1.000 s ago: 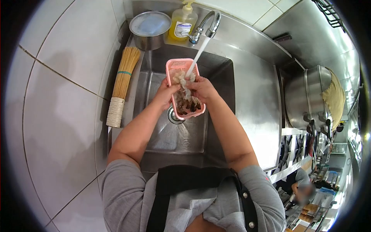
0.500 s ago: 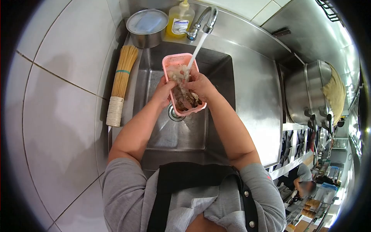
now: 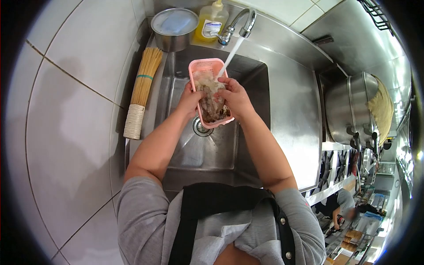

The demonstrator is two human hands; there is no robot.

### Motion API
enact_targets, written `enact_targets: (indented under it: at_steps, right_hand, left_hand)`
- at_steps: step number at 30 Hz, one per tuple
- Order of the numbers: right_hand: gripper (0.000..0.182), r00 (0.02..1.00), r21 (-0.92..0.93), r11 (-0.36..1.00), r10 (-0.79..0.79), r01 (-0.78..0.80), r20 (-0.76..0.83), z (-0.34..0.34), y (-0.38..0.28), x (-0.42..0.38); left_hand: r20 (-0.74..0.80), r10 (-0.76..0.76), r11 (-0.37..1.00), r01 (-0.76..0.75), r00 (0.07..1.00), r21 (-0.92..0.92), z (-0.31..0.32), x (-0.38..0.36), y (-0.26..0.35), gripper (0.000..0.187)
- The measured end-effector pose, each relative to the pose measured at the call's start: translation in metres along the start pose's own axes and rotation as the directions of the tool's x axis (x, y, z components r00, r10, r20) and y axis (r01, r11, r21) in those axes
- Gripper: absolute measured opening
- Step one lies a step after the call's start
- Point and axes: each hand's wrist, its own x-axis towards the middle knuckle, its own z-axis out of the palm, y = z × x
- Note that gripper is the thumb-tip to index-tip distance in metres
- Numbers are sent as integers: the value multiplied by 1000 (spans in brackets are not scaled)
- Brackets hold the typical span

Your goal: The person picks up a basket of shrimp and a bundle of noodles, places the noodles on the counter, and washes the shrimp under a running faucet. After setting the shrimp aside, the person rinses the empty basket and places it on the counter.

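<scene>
Over the sink, a pink plastic basket (image 3: 208,124) holds wet, greyish shrimp (image 3: 212,106) and lies tilted under running water. My left hand (image 3: 191,100) grips the basket's left side, its thumb over the rim and on the shrimp. My right hand (image 3: 235,96) reaches over the right rim with fingers bent among the shrimp; exactly what its fingertips pinch is partly hidden by water and shrimp. A stream falls from the chrome faucet (image 3: 248,26) into the basket beside my right fingers.
The steel sink (image 3: 187,169) has a drain (image 3: 202,127) below the basket. A bamboo whisk brush (image 3: 142,92) lies along the left edge. A lidded metal pot (image 3: 175,39) and yellow soap bottle (image 3: 212,22) stand behind. Large pots (image 3: 353,108) and another person (image 3: 338,205) are at right.
The basket has turned slightly and shifted a little to the right. My right fingers have moved over the shrimp toward the right rim. The water keeps running.
</scene>
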Motion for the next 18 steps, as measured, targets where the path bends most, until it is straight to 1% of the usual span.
enact_targets:
  at_steps: [1, 4, 5, 6, 7, 10, 11, 13, 14, 17, 18]
  right_hand:
    - [36, 1000, 19, 1000, 12, -12, 14, -2, -3, -2]
    - [31, 994, -139, 990, 1, -16, -108, 3, -7, -2]
    - [31, 979, -376, 916, -185, 139, -89, 1, 1, 2]
    - [30, 934, -587, 762, -356, 274, -25, -1, 13, 7]
    - [30, 865, -752, 540, -495, 377, 78, -5, 23, 12]
    - [34, 924, -801, 488, -327, 346, 200, 2, 21, 0]
    - [41, 934, -781, 532, -308, 328, 182, 7, 14, -4]
    - [40, 894, -749, 537, -416, 388, 164, 12, 10, -6]
    - [39, 870, -734, 537, -471, 416, 148, 14, 10, -7]
    - [41, 872, -852, 332, -421, 405, 251, 19, 20, -3]
    - [41, 876, -876, 292, -415, 384, 246, 26, 22, -4]
  left_hand:
    - [-28, -4, 1000, 5, 1000, 13, 1, 0, 1, 41]
    - [11, -86, 996, 86, 996, -36, 3, -5, 8, 50]
    - [23, -105, 994, 106, 994, -35, 4, -5, 7, 48]
    - [35, -124, 992, 125, 992, -35, 5, -5, 6, 46]
    - [46, -142, 989, 143, 989, -36, 5, -5, 5, 45]
    - [62, -127, 991, 130, 990, -44, -2, 1, -4, 35]
    - [39, -125, 991, 126, 991, -37, 2, -4, 2, 35]
    - [-6, -125, 992, 125, 992, -20, 13, -18, 17, 35]
    - [23, -136, 989, 137, 990, -54, 8, -15, 13, 35]
    - [106, -139, 976, 155, 985, -154, 2, -3, 6, 37]
    - [117, -134, 970, 154, 984, -188, 4, -7, 9, 38]
